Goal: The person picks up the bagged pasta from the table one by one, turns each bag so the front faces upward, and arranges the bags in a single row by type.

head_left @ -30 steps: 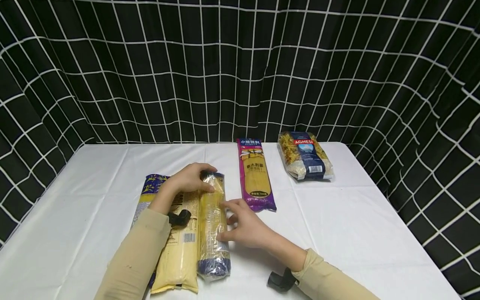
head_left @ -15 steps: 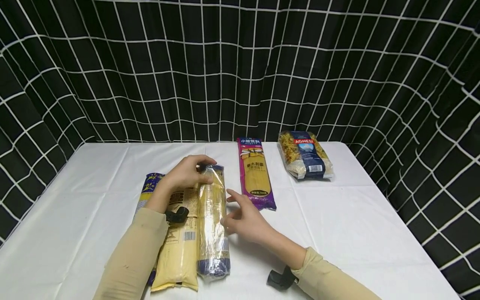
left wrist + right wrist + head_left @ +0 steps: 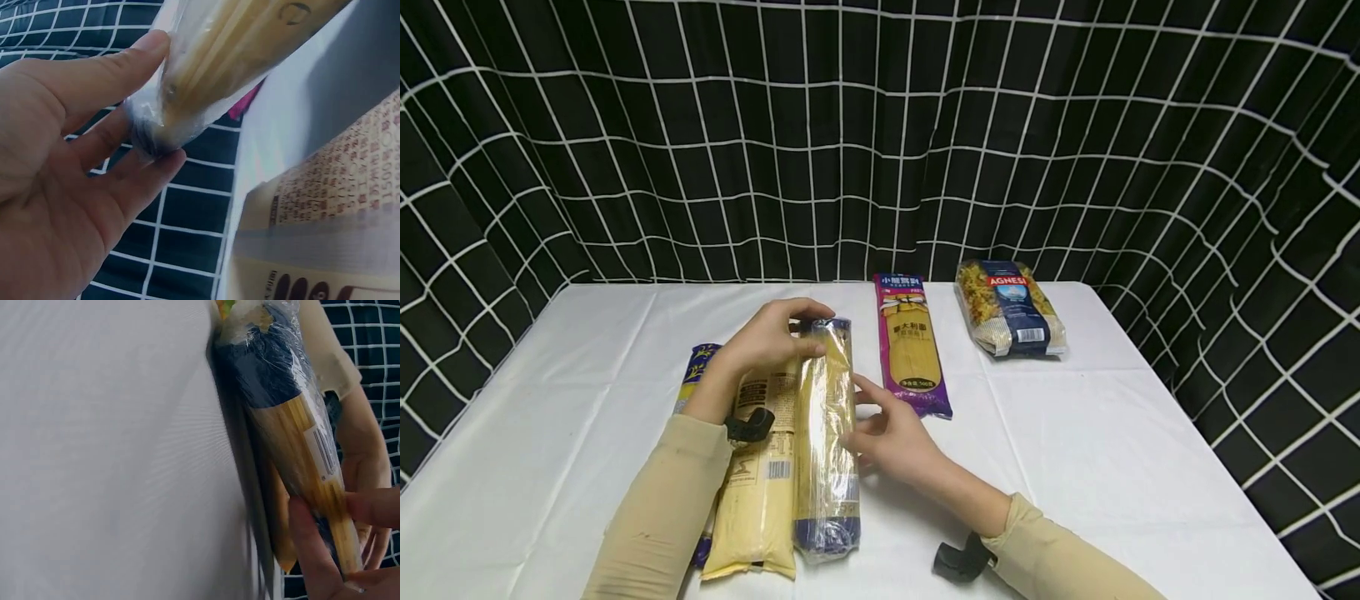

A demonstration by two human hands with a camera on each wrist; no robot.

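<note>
A clear-wrapped pack of spaghetti (image 3: 826,433) with dark blue ends lies lengthwise between both hands. My left hand (image 3: 767,337) holds its far end, the thumb over the wrapper and the fingers round the tip, as the left wrist view shows (image 3: 75,137). My right hand (image 3: 891,437) grips the pack's right side about midway; in the right wrist view its fingers (image 3: 312,550) lie on both sides of the pack, near a barcode label (image 3: 322,453). Directly left of it is a cream pasta bag (image 3: 752,517), partly hidden under the left wrist.
A blue-and-yellow bag (image 3: 700,362) lies at the far left, mostly covered by the left arm. Farther back are a purple spaghetti packet (image 3: 913,346) and an AGNESI pasta bag (image 3: 1011,308). A white cloth (image 3: 1112,467) covers the table, before a black grid curtain (image 3: 880,125).
The spaghetti pack's far end has shifted up and away in the head view, with the left hand moving along. The right hand's fingers have shifted slightly up along its side.
</note>
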